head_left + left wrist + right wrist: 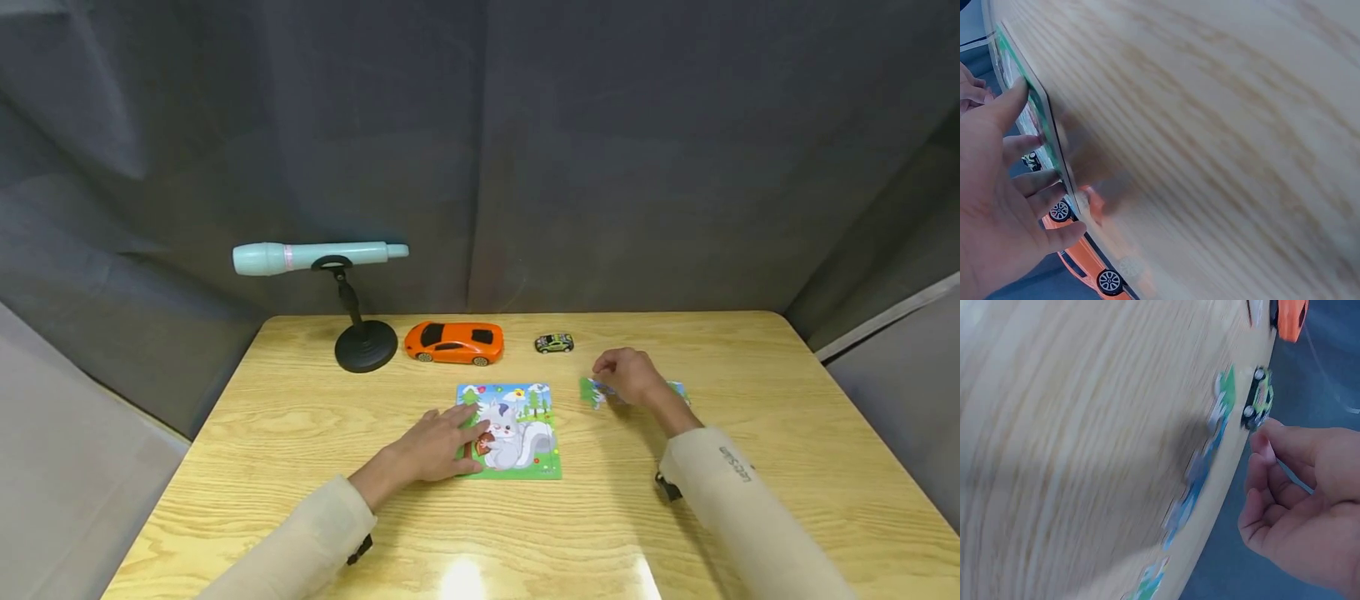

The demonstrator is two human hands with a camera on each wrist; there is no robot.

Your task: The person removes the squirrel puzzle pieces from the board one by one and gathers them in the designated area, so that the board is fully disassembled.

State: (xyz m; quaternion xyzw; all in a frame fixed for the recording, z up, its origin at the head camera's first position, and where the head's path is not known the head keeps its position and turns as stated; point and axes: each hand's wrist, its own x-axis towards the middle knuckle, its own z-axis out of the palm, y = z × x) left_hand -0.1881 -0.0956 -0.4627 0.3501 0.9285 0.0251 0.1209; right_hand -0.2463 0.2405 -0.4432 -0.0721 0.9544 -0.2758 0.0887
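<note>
My left hand (442, 442) lies with spread fingers over the left part of a square jigsaw puzzle (517, 433) that pictures a grey squirrel with an acorn. In the left wrist view its fingertips (1019, 90) rest at the puzzle's edge. To the right, my right hand (630, 375) hovers above a row of loose puzzle pieces (587, 392). The right wrist view shows its thumb and index tips together and the other fingers curled, with nothing visible between them. Green, white and blue pieces (1200, 478) lie on the table below that hand.
An orange toy car (453, 343) and a small green-and-black toy car (554, 343) stand behind the puzzle. At the back left, a light blue microphone (322, 256) sits on a black stand (365, 346). A dark curtain (600, 167) hangs behind the wooden table (300, 433).
</note>
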